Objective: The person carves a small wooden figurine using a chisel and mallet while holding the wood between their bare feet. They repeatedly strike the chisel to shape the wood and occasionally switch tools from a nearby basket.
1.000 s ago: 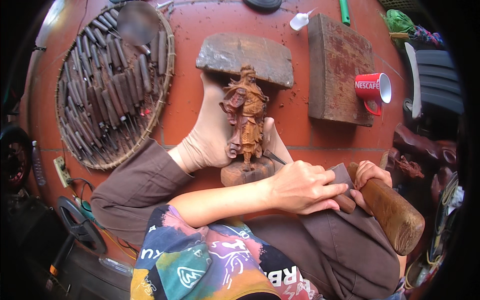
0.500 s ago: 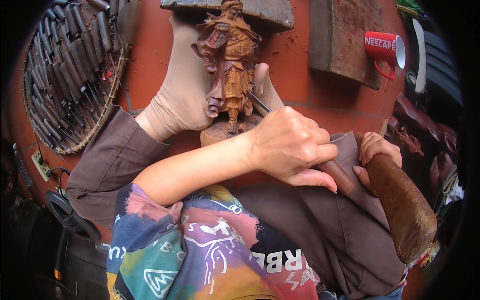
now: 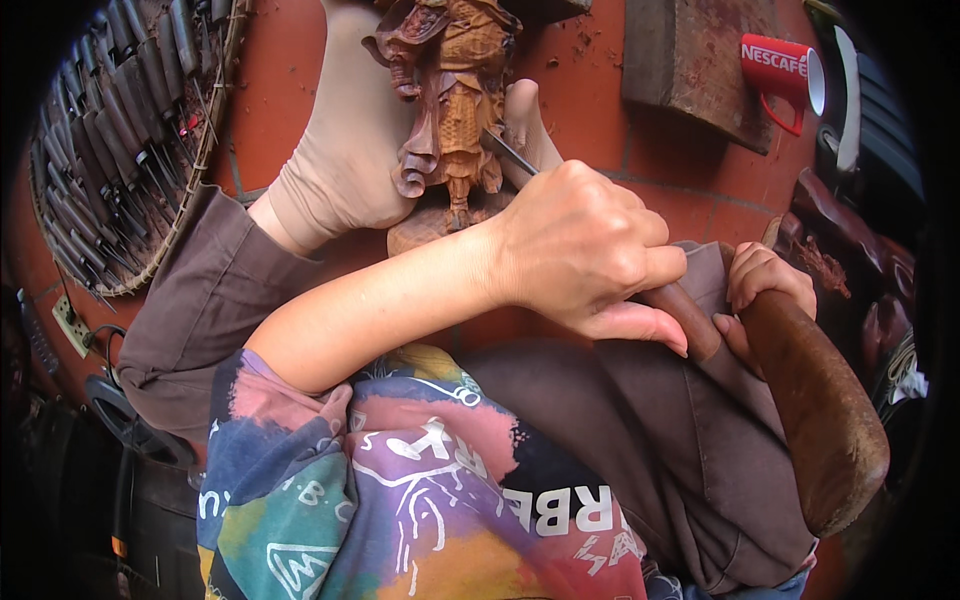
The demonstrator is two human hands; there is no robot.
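A carved wooden figure (image 3: 462, 110) of a robed person stands on a rough wooden base (image 3: 415, 232), between my two feet in beige socks (image 3: 345, 150). My left hand (image 3: 585, 255) is closed round a chisel (image 3: 685, 318) with a brown wooden handle. The chisel's metal blade reaches the lower right side of the figure; the fingers hide the middle of the tool. Farther right, my right hand (image 3: 772, 280) grips the narrow end of a heavy wooden mallet (image 3: 815, 410). Its thick head points down toward me, beside the chisel handle's butt.
A round woven basket (image 3: 207, 150) full of wood-handled carving tools (image 3: 115, 150) sits at far left. Below it lies a power socket (image 3: 70, 325). A wooden block (image 3: 690, 70) and a red mug (image 3: 775, 68) are at far right. Wood chips dot the red tiles.
The whole view has shifted, so most things sit higher in the picture. Both hands keep their holds, and the chisel blade stays at the figure's side.
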